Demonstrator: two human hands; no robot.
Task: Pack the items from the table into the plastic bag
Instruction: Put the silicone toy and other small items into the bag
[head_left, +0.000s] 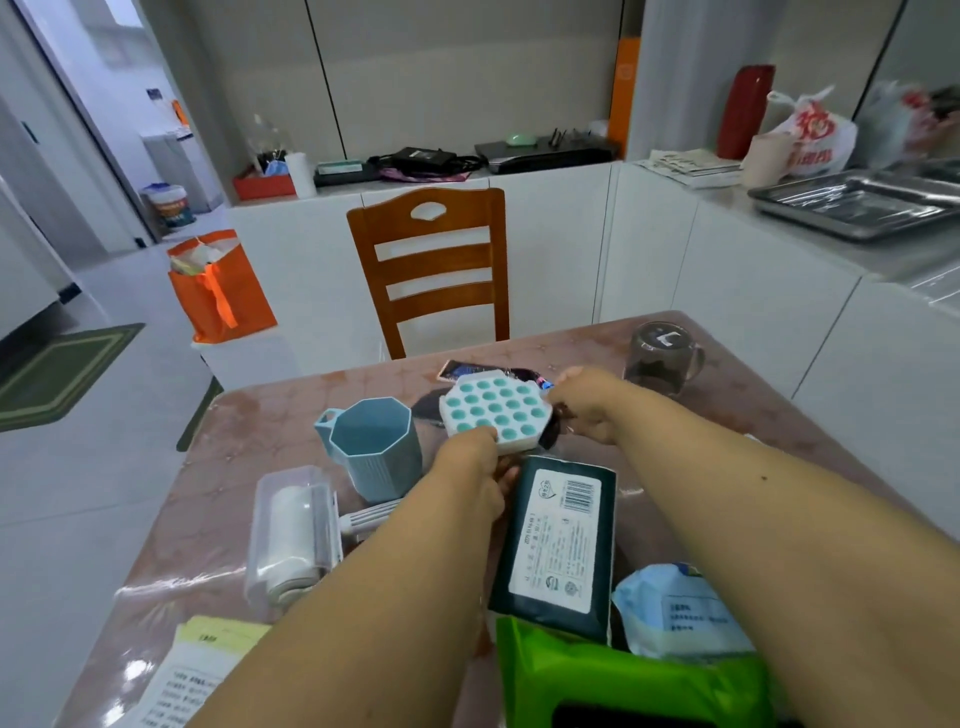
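Note:
A white hexagonal tray with teal round cells (496, 410) is held above the middle of the table. My left hand (475, 470) grips its near edge and my right hand (587, 402) grips its right edge. A dark, thin plastic bag (550, 439) shows under the tray by my right hand; whether that hand also holds it I cannot tell. A blue octagonal mug (376, 447) stands left of the tray. A dark green tissue pack (558, 545) lies just in front of it. A lint roller in a clear case (293, 535) lies at the left.
A green packet (623, 675) and a light blue packet (675, 608) lie near the front edge, printed papers (192, 670) at the front left. A phone (467, 370) and a glass mug (662, 358) sit at the far side. A wooden chair (431, 265) stands beyond the table (249, 415).

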